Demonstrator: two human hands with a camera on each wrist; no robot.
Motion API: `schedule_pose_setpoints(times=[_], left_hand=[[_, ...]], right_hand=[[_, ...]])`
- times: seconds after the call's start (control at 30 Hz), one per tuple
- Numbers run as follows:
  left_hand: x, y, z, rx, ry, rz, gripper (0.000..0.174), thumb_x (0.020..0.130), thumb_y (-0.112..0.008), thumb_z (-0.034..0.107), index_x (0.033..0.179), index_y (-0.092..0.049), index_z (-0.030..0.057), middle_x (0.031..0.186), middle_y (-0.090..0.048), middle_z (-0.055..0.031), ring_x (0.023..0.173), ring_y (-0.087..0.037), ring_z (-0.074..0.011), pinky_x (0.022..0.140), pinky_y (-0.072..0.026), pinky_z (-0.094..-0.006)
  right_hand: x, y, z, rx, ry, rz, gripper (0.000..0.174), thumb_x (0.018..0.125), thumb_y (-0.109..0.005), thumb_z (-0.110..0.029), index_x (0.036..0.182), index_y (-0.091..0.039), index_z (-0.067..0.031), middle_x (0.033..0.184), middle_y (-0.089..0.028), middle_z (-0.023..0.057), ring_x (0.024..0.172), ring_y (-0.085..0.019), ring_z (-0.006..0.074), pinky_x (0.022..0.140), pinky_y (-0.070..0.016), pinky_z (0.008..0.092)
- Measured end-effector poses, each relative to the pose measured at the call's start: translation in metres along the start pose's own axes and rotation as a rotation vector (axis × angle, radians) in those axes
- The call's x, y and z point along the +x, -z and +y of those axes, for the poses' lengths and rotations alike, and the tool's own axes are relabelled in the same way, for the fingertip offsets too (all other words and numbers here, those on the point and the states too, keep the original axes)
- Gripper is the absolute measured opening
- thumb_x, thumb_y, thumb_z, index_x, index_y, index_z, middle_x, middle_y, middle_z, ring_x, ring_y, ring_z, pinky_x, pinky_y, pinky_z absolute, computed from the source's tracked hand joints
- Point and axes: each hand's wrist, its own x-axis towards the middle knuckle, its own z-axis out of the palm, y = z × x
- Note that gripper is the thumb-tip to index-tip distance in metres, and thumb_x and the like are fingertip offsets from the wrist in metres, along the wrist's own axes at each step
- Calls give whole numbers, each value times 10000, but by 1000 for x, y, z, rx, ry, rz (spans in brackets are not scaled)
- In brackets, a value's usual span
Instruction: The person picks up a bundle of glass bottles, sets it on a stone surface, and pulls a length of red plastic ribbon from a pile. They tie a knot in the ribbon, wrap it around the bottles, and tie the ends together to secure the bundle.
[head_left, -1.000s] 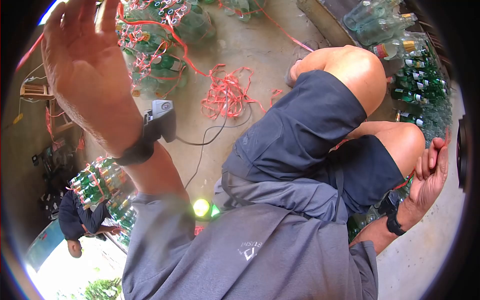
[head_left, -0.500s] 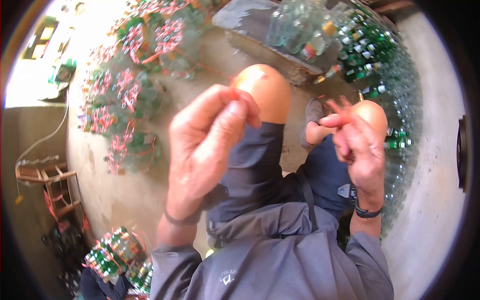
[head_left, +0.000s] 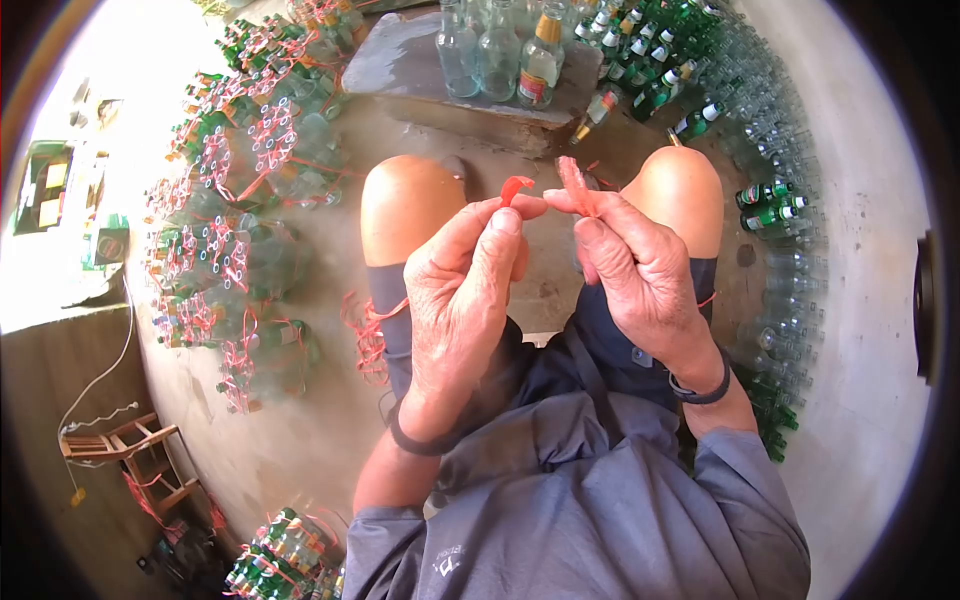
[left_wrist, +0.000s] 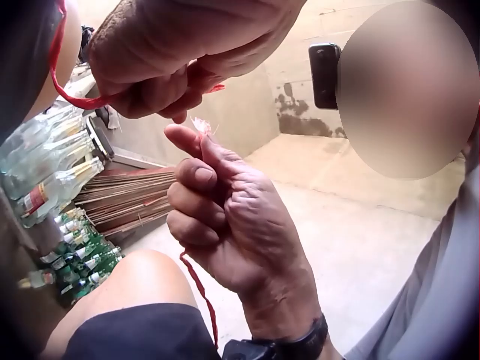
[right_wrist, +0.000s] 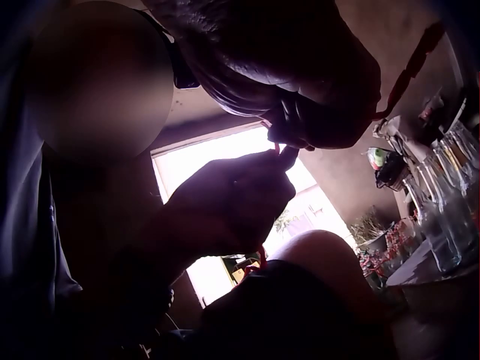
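Observation:
In the head view, both hands meet above the gap between the knees. My left hand [head_left: 458,280] pinches a red plastic strip [head_left: 515,187] between thumb and forefinger, its short end sticking up. The right hand [head_left: 648,278] pinches another strip end [head_left: 574,180], paler and frayed, with fingertips close beside the left ones. From the left hand, a length of red strip [left_wrist: 69,99] trails away in the left wrist view. A twisted red strip [left_wrist: 201,289] hangs below the right hand's curled fingers there.
A stone block [head_left: 400,70] ahead bears several clear bottles [head_left: 498,60]. Green bottles [head_left: 655,90] lie stacked along the right wall. To the left stand bottle bundles [head_left: 225,250] tied with red strip. Loose red strip [head_left: 365,335] lies by the left knee, and a wooden stool [head_left: 125,440] is farther left.
The left hand has come down from a raised, spread position and the right hand in from the side. Both then held strip ends apart; now these are close together. The head view has turned.

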Motion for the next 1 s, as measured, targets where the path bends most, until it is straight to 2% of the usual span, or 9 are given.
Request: schedule_pose_setpoints(times=[0.13,0.2,0.3,0.43,0.6,0.7,0.73,0.83,1.0], left_hand=[[1,-8,-5,-48,58,9,230,1030,-577,128,1160,-712,-4,722,-495,58,676,-404,-14,583,-320,-186],[2,-11,-7,-70,24,24,223,1025,-589,126,1155,-721,2,739,-503,67,642,-400,-3,556,-317,-181],[0,-13,-10,-122,109,-9,216,1024,-592,127,1149,-723,10,758,-517,69,594,-397,4,523,-315,-174],[1,-22,-21,-151,98,-29,249,1041,-563,157,1181,-677,-15,775,-501,58,552,-328,7,478,-263,-178],[3,-27,-36,-133,44,-19,232,1037,-571,157,1143,-692,-10,784,-551,38,598,-428,-22,524,-322,-204],[5,-26,-37,-111,41,-1,232,1037,-574,161,1134,-692,-14,804,-581,21,628,-475,-37,546,-356,-206],[6,-23,-44,-157,54,-20,235,1041,-564,153,1135,-686,-24,835,-622,-3,695,-559,-62,601,-455,-220],[3,-29,-49,-279,76,-44,243,1047,-545,150,1141,-679,-31,904,-664,-42,786,-629,-104,718,-554,-265],[0,-39,-58,-343,87,51,260,1055,-528,155,1182,-658,-32,1036,-695,-100,915,-683,-167,839,-587,-331]], right_hand=[[0,-1,9,3,81,50,360,1077,-479,-179,1369,-561,14,1070,-671,-15,665,-451,47,631,-429,206],[0,3,7,22,88,20,348,1061,-501,-115,1387,-534,1,1115,-715,94,941,-601,72,857,-497,231],[-2,5,4,1,-4,36,376,1064,-502,-137,1417,-507,-6,1139,-712,88,994,-610,90,904,-494,243],[-1,5,5,162,-82,36,364,1073,-477,-174,1390,-536,-4,1014,-712,54,919,-612,87,837,-504,233],[0,7,14,350,-213,22,362,1067,-438,-220,1314,-607,-17,759,-585,-6,644,-496,45,588,-419,196],[2,10,21,451,-217,29,353,1062,-448,-232,1288,-618,-21,770,-599,1,621,-503,56,554,-419,207],[3,13,19,522,-235,26,359,1065,-456,-263,1261,-622,-11,790,-609,8,641,-523,72,571,-433,219],[5,12,22,748,-267,56,379,1065,-474,-295,1247,-619,3,816,-623,19,660,-540,89,592,-447,235],[6,10,25,805,-253,145,354,1059,-490,-282,1221,-634,-2,975,-687,68,814,-620,116,732,-510,254]])
